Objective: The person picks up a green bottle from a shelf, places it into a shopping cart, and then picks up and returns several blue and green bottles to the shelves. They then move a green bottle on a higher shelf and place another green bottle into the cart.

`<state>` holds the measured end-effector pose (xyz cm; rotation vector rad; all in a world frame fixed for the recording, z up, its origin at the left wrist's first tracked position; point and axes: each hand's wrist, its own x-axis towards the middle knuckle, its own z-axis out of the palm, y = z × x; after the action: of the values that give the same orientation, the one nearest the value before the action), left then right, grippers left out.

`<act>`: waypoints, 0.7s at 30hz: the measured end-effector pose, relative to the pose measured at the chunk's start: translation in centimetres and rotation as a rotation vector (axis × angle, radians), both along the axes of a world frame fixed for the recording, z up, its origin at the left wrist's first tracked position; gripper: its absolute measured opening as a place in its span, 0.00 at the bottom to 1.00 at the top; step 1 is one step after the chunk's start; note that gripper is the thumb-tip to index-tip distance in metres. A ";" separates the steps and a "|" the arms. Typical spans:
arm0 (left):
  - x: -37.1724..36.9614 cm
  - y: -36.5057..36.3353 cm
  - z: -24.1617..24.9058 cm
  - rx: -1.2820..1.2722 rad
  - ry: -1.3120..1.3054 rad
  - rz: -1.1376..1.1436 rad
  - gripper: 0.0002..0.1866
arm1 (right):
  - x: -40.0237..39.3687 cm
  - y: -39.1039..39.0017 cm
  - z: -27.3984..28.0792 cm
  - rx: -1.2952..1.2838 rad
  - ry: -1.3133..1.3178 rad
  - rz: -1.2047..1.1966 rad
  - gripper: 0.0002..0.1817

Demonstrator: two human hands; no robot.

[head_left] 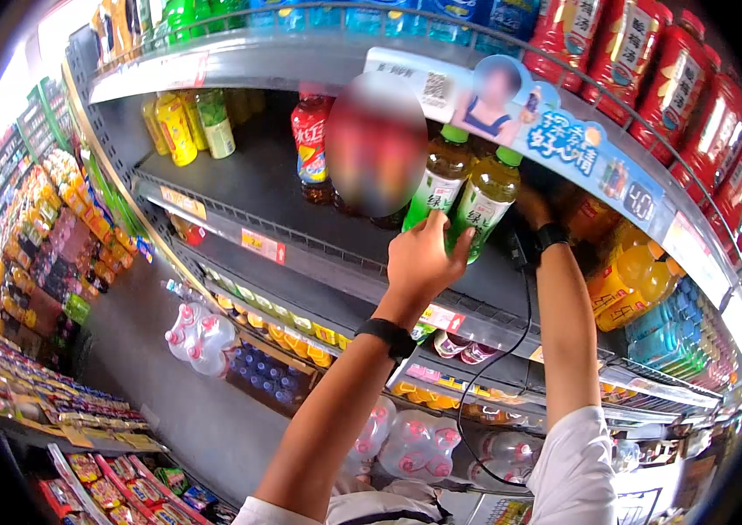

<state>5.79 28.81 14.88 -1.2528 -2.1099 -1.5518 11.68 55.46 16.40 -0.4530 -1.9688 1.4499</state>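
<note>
White sleeves (563,464) and your bare forearms rise toward the dark shelf (283,197). Your left hand (423,258) grips the lower body of a green-capped, green-labelled tea bottle (486,199) on that shelf. Your right hand (535,206) reaches behind it, and you cannot tell its grip. A matching bottle (439,179) stands just beside, and red-labelled bottles (651,61) line the shelf above.

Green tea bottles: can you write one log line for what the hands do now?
left hand: holding green tea bottles | right hand: reaching behind bottles, grip hidden | place: shelf
</note>
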 end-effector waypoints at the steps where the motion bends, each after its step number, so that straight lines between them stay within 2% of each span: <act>1: 0.0 0.0 0.0 0.016 0.016 -0.007 0.18 | 0.4 0.9 -0.3 -0.092 0.050 0.096 0.28; 6: 0.2 -0.1 0.1 0.047 0.024 -0.017 0.18 | 0.7 5.4 -2.4 -0.059 0.038 0.328 0.28; 10: 0.1 0.2 -0.3 0.061 0.070 0.028 0.17 | 1.4 6.1 -2.9 -0.063 0.032 0.445 0.28; 12: 0.1 0.2 -0.2 0.037 0.075 0.058 0.17 | 1.6 5.5 -2.7 0.252 -0.177 0.182 0.30; 16: 0.1 0.3 -0.2 0.009 0.104 0.084 0.18 | -0.5 5.0 -3.1 0.191 -0.148 0.247 0.30; 18: 0.1 0.4 -0.2 -0.013 0.099 0.087 0.18 | 1.1 -0.5 0.6 0.493 -0.327 -0.065 0.29; 19: 0.1 0.3 -0.2 -0.013 0.126 0.097 0.18 | -0.5 3.1 -2.3 0.625 -0.252 -0.175 0.29; 20: 0.1 0.3 -0.1 -0.014 0.151 0.102 0.18 | 2.4 -2.8 1.1 0.666 -0.329 -0.401 0.26; 21: 0.2 0.3 -0.1 -0.022 0.144 0.091 0.18 | 3.5 -4.1 1.8 0.388 -0.241 -0.314 0.24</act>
<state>5.96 29.07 14.76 -1.2193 -2.0681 -1.3616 15.17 51.33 18.16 -0.7449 -2.1835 0.8256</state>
